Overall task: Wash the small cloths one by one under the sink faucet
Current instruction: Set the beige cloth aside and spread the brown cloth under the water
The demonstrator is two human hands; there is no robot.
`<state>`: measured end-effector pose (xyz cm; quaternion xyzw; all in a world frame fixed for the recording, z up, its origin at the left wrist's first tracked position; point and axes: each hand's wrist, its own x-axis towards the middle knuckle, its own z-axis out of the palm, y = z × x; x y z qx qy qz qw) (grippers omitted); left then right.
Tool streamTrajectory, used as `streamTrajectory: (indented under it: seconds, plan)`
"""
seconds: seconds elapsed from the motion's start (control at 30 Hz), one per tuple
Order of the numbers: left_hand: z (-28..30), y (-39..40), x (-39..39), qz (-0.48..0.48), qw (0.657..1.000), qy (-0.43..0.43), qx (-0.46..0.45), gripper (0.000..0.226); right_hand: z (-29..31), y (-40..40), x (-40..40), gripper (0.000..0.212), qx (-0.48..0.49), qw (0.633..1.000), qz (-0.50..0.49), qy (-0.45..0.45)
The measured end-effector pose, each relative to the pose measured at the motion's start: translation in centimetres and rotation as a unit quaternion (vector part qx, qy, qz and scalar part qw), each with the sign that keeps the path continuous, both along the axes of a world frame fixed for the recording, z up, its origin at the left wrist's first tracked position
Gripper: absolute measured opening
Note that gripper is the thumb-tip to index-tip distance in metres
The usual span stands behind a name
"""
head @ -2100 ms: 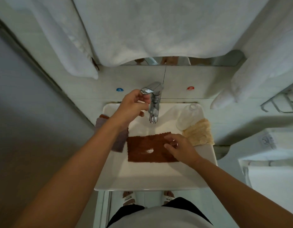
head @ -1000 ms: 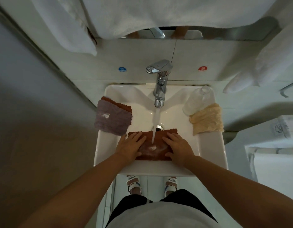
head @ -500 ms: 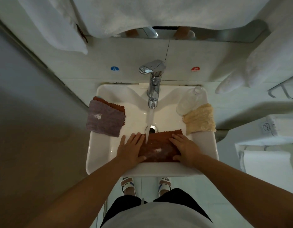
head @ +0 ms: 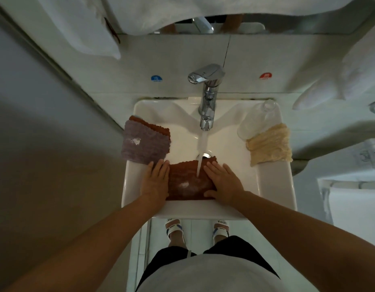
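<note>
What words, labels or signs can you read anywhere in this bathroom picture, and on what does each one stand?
"SENMA": on the strap of the right sandal; the left sandal carries the same kind of print, too blurred to read in full.
Blue sticker on the wall left of the tap: a mark, too small to read.
Red sticker right of the tap: too small to read.

In the sink (head: 272,186), the brown cloth (head: 188,182) lies flat under the faucet (head: 206,98) stream, the left hand (head: 156,182) pressing its nine-o'clock edge and the right hand (head: 224,182) its three-o'clock edge, fingers straight. A purple cloth (head: 144,144) drapes the rim at ten o'clock, a yellow cloth (head: 268,147) at two o'clock beside a clear bottle (head: 256,121).
</note>
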<state>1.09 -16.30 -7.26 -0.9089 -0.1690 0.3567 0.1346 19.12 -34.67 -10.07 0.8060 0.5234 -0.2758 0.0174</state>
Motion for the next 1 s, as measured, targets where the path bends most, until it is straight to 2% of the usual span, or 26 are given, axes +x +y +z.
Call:
streamTrajectory:
  seconds: [0.17,0.3,0.37,0.57,0.67,0.77,0.87,1.0]
  plan:
    - [-0.9,-1.2,2.3,0.035,0.991,-0.078,-0.105,0.101,0.7,-3.4,2.6,0.102,-0.039,0.998,-0.038,-0.017]
    - [-1.4,-1.1,3.5,0.042,0.980,-0.101,-0.167,0.103,0.9,-4.7,3.9,0.104,-0.060,0.997,-0.044,-0.027]
    - [-1.4,-0.8,3.4,0.053,0.980,-0.095,-0.166,0.100,1.0,-4.4,3.9,0.105,-0.062,0.997,-0.042,-0.026]
    - [-1.1,-0.3,2.9,0.092,0.988,-0.085,-0.091,0.089,1.1,-2.5,2.8,0.104,-0.026,0.995,-0.091,0.005]
    - [-0.4,-0.1,2.7,0.079,0.990,-0.086,-0.079,0.098,1.6,-1.8,2.7,0.104,-0.023,0.994,-0.105,0.019]
    - [1.1,0.9,2.5,0.070,0.986,-0.107,-0.105,0.107,2.6,-1.3,2.8,0.092,0.005,0.991,-0.127,0.051]
    - [4.4,2.1,3.4,0.102,0.949,-0.223,-0.198,0.094,4.2,-1.1,3.1,0.081,0.100,0.971,-0.183,0.119]
    - [10.4,2.8,5.5,0.124,0.864,-0.411,-0.262,0.076,6.7,-0.6,4.0,0.067,0.206,0.946,-0.206,0.141]
